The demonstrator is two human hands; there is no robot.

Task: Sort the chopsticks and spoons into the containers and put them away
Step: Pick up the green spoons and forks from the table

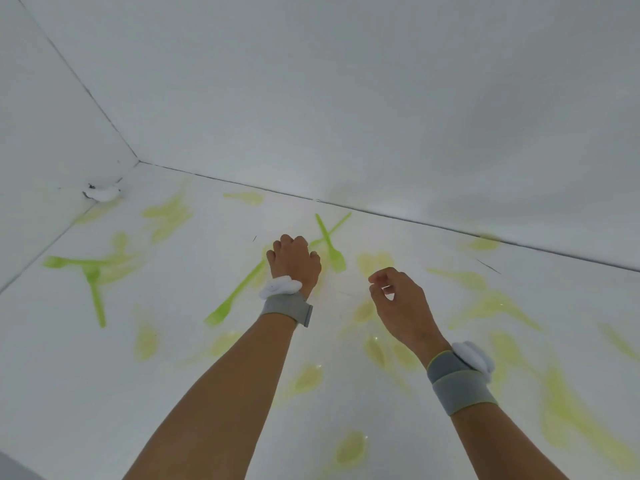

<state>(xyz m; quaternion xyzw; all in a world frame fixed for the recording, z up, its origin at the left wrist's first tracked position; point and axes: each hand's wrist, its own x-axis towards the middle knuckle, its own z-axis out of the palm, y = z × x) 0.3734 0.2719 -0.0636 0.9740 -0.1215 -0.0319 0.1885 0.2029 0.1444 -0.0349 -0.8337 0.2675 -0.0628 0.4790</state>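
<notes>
Green plastic spoons lie scattered on a white table (pixel 450 251). My left hand (pixel 294 261) is curled in a fist over the handle of one green spoon (pixel 225 306), whose bowl end points toward the near left. Just right of that hand lie two crossed green spoons (pixel 333 249). Another crossed pair of green spoons (pixel 90 271) lies at the far left. My right hand (pixel 401 306) hovers above the table with its fingers loosely curled and nothing visible in it. No chopsticks or containers are in view.
White walls (pixel 311 98) close the table at the back and left, meeting in a corner at the upper left. A small white scrap (pixel 102 192) sits by the left wall. Pale green blurred smears cover much of the tabletop.
</notes>
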